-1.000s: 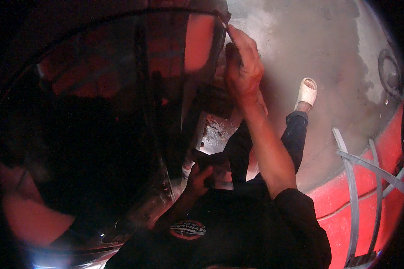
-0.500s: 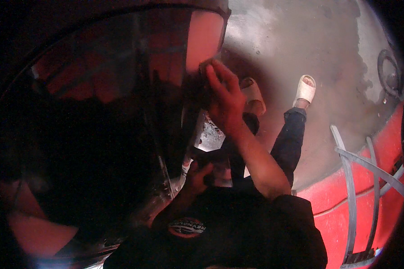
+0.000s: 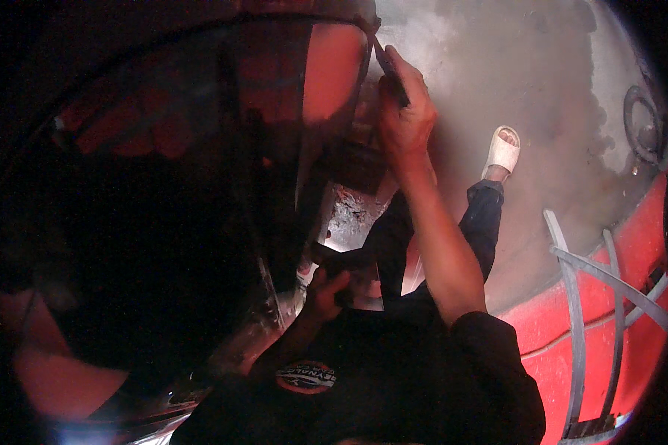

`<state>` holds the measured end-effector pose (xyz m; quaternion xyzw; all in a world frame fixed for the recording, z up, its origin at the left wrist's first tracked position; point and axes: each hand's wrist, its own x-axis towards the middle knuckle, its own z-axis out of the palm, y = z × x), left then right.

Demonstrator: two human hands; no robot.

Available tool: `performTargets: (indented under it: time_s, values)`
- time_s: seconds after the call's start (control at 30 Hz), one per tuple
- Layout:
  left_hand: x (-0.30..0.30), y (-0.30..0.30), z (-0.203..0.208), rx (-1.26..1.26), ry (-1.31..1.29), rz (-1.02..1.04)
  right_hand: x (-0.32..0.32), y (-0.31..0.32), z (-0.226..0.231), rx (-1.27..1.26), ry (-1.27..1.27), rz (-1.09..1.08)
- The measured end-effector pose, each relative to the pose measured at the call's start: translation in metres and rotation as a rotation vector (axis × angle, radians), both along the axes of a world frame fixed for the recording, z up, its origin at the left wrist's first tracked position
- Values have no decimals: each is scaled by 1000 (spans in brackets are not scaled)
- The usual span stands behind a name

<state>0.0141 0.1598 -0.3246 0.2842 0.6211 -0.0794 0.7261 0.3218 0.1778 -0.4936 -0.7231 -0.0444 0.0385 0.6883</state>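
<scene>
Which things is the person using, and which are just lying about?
In use, it seems:
dark flat piece in the right hand
dark shiny panel beside it

Just about, probably:
grey strips against red panel
dark ring on the floor

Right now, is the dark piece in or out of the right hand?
In: the dark piece lies inside the right hand, along its fingers.

The dark panel looks smooth and glossy, the black shirt matt cloth.
</scene>
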Motion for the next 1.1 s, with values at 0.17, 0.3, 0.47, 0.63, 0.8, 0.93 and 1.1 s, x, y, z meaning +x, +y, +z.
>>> performTargets:
  time_s: [0.17,0.3,0.47,0.63,0.8,0.93,1.1]
  values:
    - [-10,4,-2,-54,32,12,-1,9,-3,-58,-40,29]
    - [-15,3,-6,129,17,-333,-18,14,-4,-42,-70,53]
    - [32,2,4,8,81,-6,-63,0,14,-42,54,138]
    - [35,4,3,-6,41,39,-68,-32,21,-29,23,300]
    - [27,0,-2,24,46,129,-18,-50,42,-66,541,208]
    - [61,-3,5,170,134,170,7,-71,62,-67,639,215]
    - [114,11,8,607,68,-237,1,-168,117,-262,-38,511]
